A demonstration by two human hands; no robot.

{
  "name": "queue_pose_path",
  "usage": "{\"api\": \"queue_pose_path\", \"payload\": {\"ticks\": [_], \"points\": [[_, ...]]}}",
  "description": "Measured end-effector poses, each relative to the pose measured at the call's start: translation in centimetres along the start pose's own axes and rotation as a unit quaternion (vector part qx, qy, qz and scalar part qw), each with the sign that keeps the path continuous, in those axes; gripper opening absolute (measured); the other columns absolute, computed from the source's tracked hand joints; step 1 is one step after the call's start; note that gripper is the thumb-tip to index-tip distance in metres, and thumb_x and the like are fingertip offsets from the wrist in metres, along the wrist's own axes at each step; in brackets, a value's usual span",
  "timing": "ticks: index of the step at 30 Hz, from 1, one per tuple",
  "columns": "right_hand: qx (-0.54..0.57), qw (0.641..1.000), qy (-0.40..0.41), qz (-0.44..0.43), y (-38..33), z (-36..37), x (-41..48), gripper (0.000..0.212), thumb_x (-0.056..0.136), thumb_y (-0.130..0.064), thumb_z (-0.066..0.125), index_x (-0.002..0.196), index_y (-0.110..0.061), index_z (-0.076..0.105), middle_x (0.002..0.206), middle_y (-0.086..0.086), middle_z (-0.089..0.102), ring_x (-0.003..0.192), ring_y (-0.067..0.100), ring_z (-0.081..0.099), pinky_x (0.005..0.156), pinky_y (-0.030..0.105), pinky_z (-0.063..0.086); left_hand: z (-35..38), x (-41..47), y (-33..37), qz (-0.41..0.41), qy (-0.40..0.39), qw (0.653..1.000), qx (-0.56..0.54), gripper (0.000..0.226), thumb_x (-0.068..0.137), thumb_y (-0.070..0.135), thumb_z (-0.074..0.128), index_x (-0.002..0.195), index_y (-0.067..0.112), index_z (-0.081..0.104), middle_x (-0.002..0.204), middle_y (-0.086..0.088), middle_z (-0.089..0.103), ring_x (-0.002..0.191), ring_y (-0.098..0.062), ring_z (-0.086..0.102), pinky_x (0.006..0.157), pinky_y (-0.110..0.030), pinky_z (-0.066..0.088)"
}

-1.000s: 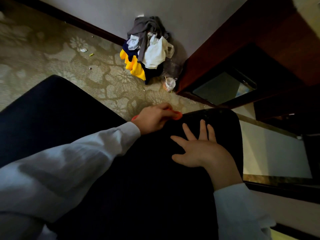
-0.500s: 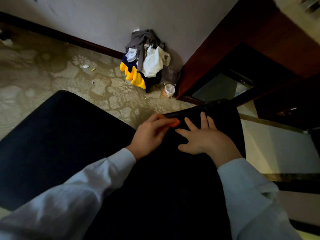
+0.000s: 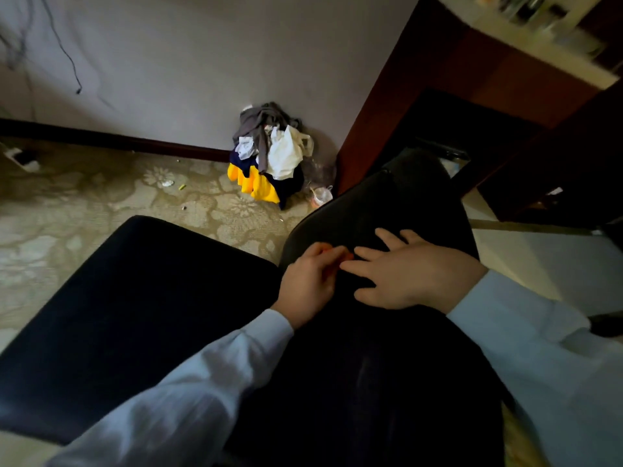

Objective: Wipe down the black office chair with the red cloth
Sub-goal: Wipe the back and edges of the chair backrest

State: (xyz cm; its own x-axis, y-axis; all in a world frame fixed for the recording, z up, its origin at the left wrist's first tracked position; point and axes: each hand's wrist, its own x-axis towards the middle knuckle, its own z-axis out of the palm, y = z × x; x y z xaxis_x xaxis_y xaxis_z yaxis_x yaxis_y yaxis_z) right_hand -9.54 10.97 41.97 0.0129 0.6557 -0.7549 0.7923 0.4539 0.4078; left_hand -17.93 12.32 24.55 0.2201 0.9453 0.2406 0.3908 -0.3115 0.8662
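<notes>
Since a second ago the two hands have drawn together: the left hand [image 3: 308,286], carrying the red cloth [image 3: 340,255], has come back from the chair's far rim to meet the right hand [image 3: 411,274], and the camera has tipped up to show more wall [image 3: 202,62]. At far left a thin dark cable [image 3: 69,59] hangs down that pale wall, above a beige carpet [image 3: 84,203] with a flower pattern and a few scraps of litter. Next comes the wide dark seat of the black office chair [image 3: 135,315], seen from above. Behind it, in the corner, lies a pile of clothes [image 3: 266,153] in grey, white, navy and yellow, with a clear plastic cup [image 3: 322,195] just beside it. Near the centre, the left hand's fingers are curled and pinch the cloth against the thumb; only a small red strip shows, lying on the chair's dark curved upper part. The cloth touches the index fingertip of the right hand, which lies flat, palm down, on the same surface with its fingers spread. Both arms wear pale sleeves [image 3: 188,382]. At far right stands a reddish-brown wooden desk [image 3: 472,72], its top blurred.
</notes>
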Motion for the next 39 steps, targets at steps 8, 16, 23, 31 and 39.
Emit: {"api": "queue_pose_path", "payload": {"ticks": [8, 16, 23, 31, 39], "points": [[-0.012, 0.997, 0.045, 0.062, -6.3, 4.2, -4.9, 0.053, 0.100, -0.050, 0.014, 0.150, -0.032, 0.009, 0.159, 0.003, -0.006, 0.142, 0.037, -0.011, 0.110, 0.059, -0.009, 1.7, -0.6, -0.2, -0.003, 0.093, 0.995, 0.035, 0.034, 0.095, 0.021, 0.050, 0.128, 0.025, 0.056, 0.120, -0.007, 0.053, 0.103, -0.029, 0.059, 0.082, -0.037, 0.048], [-0.088, 0.980, 0.164, 0.063, -15.5, 9.8, -11.2, 0.063, 0.093, -0.063, 0.023, 0.146, -0.028, 0.026, 0.155, 0.010, 0.021, 0.140, 0.041, 0.015, 0.108, 0.064, 0.008, -2.5, -8.7, -1.4, 0.112, 0.030, 0.992, 0.039, 0.039, 0.089, 0.026, 0.051, 0.127, 0.030, 0.057, 0.110, -0.002, 0.060, 0.104, -0.016, 0.056, 0.090, -0.030, 0.045], [-0.096, 0.966, 0.218, 0.098, -15.6, 10.6, -11.3, 0.071, 0.082, -0.074, 0.036, 0.138, -0.031, 0.040, 0.139, -0.002, 0.047, 0.124, 0.028, 0.043, 0.098, 0.049, 0.031, -3.9, -18.6, -3.2, 0.113, 0.049, 0.991, 0.045, 0.041, 0.092, 0.013, 0.056, 0.127, 0.034, 0.056, 0.112, 0.005, 0.056, 0.101, -0.002, 0.052, 0.087, -0.010, 0.037], [-0.083, 0.948, 0.289, 0.108, -12.9, 12.1, -9.8, 0.060, 0.085, -0.068, 0.041, 0.135, -0.033, 0.045, 0.132, -0.002, 0.053, 0.121, 0.022, 0.046, 0.101, 0.040, 0.034, -2.4, -21.7, -5.3, 0.010, 0.071, 0.997, 0.029, 0.038, 0.094, 0.016, 0.053, 0.123, 0.040, 0.056, 0.111, 0.006, 0.055, 0.106, -0.011, 0.057, 0.092, -0.022, 0.042], [-0.078, 0.883, 0.424, 0.184, -11.7, 17.7, -5.5, 0.050, 0.100, -0.031, 0.034, 0.148, -0.026, 0.020, 0.157, 0.005, 0.014, 0.143, 0.035, 0.008, 0.116, 0.048, -0.001, 2.5, -20.4, -1.3, 0.129, 0.118, 0.982, 0.069, 0.043, 0.096, 0.018, 0.048, 0.136, 0.032, 0.047, 0.126, -0.003, 0.048, 0.102, -0.019, 0.058, 0.084, -0.020, 0.048]]}}
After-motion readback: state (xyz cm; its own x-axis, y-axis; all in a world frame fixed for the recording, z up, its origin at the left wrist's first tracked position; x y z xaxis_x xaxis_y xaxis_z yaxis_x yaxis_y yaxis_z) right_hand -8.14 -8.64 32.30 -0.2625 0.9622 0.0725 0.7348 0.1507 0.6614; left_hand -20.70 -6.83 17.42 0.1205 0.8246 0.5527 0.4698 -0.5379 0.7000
